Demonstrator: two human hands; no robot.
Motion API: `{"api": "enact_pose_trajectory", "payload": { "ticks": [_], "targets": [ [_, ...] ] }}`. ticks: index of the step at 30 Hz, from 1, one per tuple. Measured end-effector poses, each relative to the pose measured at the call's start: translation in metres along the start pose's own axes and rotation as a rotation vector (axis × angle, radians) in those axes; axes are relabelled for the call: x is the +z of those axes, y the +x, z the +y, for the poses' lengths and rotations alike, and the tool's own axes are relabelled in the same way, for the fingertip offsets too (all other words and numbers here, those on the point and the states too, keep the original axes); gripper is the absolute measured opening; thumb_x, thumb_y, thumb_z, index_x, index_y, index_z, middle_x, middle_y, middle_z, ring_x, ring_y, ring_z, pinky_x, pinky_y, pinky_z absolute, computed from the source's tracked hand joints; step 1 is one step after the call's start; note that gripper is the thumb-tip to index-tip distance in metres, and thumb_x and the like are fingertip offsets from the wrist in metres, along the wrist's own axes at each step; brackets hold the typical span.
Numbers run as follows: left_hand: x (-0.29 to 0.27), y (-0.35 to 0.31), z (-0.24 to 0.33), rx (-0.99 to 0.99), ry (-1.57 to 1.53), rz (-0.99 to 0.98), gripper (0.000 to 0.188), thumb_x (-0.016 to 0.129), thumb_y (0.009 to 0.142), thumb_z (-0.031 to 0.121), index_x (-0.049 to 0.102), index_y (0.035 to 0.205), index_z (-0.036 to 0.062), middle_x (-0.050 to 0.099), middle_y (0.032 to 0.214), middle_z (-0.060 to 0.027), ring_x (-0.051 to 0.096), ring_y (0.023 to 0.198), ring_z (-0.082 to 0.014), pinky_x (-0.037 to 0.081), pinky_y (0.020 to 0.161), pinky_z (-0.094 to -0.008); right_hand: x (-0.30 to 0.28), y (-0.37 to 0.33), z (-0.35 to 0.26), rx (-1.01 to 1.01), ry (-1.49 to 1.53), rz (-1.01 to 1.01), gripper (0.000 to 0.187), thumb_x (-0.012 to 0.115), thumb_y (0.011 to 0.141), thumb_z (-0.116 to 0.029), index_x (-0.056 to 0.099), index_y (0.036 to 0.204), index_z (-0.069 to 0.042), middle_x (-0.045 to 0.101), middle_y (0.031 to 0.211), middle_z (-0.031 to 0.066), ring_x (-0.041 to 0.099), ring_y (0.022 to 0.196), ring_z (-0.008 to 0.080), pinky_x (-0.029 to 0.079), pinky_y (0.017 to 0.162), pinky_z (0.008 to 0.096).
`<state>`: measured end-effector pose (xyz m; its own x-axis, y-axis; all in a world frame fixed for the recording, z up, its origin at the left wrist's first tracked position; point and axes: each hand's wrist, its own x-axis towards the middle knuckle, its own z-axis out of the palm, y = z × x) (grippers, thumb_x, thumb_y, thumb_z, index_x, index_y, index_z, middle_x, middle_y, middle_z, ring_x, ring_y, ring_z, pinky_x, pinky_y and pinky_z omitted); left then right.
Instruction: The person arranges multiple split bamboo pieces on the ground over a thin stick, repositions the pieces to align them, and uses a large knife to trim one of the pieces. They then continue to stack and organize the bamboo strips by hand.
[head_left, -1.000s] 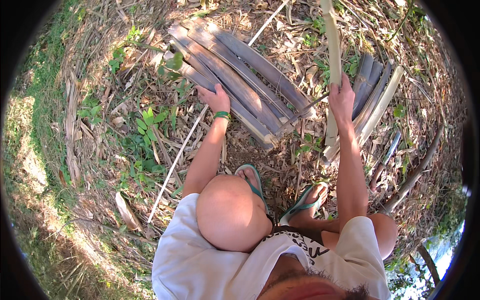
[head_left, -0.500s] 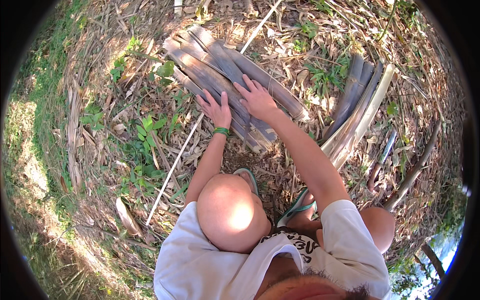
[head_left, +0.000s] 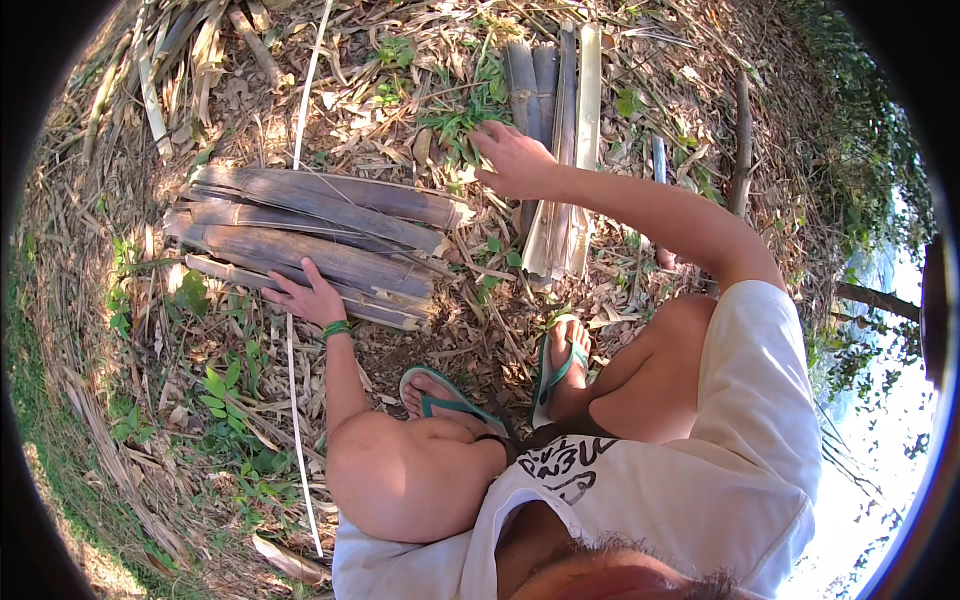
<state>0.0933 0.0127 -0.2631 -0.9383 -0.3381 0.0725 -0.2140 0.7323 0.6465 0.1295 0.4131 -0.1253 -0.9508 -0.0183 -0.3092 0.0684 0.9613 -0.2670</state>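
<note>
Several split bamboo pieces (head_left: 320,252) lie side by side on the ground in front of me, dark on their curved outer faces. A long pale strip (head_left: 293,400) runs beneath this stack and comes out on its near and far sides. My left hand (head_left: 312,298) rests on the near edge of the stack, fingers spread. My right hand (head_left: 520,165) is held out with its fingers extended, nothing visible in it. It is beside a second group of split bamboo (head_left: 563,100) and hides part of the leftmost pieces there.
Dry leaves and small green plants (head_left: 225,395) cover the ground. A thin stick (head_left: 660,165) and a thicker branch (head_left: 742,140) lie on the right. More dry stalks (head_left: 205,60) are piled at the far left. My sandalled feet (head_left: 565,355) stand close to the stack.
My right hand has lifted off the bamboo stack and moved right to the second group. My left hand stays on the stack's near edge. The view has turned to the right.
</note>
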Motion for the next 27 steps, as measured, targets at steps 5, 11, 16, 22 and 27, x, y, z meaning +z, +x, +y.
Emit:
{"api": "enact_pose_trajectory", "payload": {
  "ticks": [5,11,16,22,27],
  "targets": [
    [-0.004,0.003,-0.004,0.043,0.065,0.031,0.091,0.049,0.097,0.066,0.022,0.161,0.0073,0.007,0.163,-0.0349,0.017,0.149,-0.0495,0.02,0.12,-0.0539,0.045,-0.05,0.104,0.974,0.323,0.086,0.106,0.069,0.085,-0.057,0.018,0.154,0.006,0.027,0.153,0.0405,0.048,0.134,0.0453,0.046,0.106,0.0474],
    [-0.007,0.009,-0.014,0.025,0.132,-0.012,0.094,0.044,0.097,0.071,0.018,0.162,0.0088,0.006,0.163,-0.0345,0.015,0.15,-0.0494,0.019,0.12,-0.0545,0.085,-0.066,0.133,0.877,0.556,0.227,0.061,0.072,0.082,-0.027,0.05,0.131,0.004,0.069,0.11,0.0234,0.068,0.104,0.0367,0.054,0.092,0.0411],
    [-0.011,0.0,0.017,-0.083,0.19,-0.05,0.1,0.047,0.093,0.074,0.014,0.163,0.0099,0.004,0.164,-0.0315,0.009,0.153,-0.0446,0.01,0.122,-0.0585,0.033,-0.069,0.113,0.712,0.551,0.529,0.037,0.064,0.084,-0.013,0.051,0.116,-0.001,0.068,0.103,0.0224,0.069,0.095,0.036,0.053,0.085,0.045],
    [-0.059,-0.014,0.13,0.465,-0.463,-0.214,0.084,0.077,0.086,0.028,0.033,0.153,-0.0001,0.051,0.143,-0.0221,0.044,0.137,-0.0386,0.034,0.114,-0.0471,-0.016,-0.064,0.064,0.263,0.664,0.537,0.04,0.065,0.087,-0.007,0.045,0.12,0.0,0.07,0.101,0.0218,0.071,0.091,0.0332,0.054,0.081,0.0421],
    [-0.073,-0.027,0.171,0.628,-0.47,-0.255,0.077,0.076,0.087,0.021,0.037,0.151,0.0004,0.057,0.136,-0.0169,0.052,0.13,-0.0313,0.036,0.113,-0.0431,-0.053,-0.057,-0.019,0.008,0.519,0.414,0.062,0.079,0.084,-0.022,0.044,0.131,-0.005,0.062,0.1,0.0195,0.065,0.087,0.0369,0.052,0.078,0.045]
  ]
}}
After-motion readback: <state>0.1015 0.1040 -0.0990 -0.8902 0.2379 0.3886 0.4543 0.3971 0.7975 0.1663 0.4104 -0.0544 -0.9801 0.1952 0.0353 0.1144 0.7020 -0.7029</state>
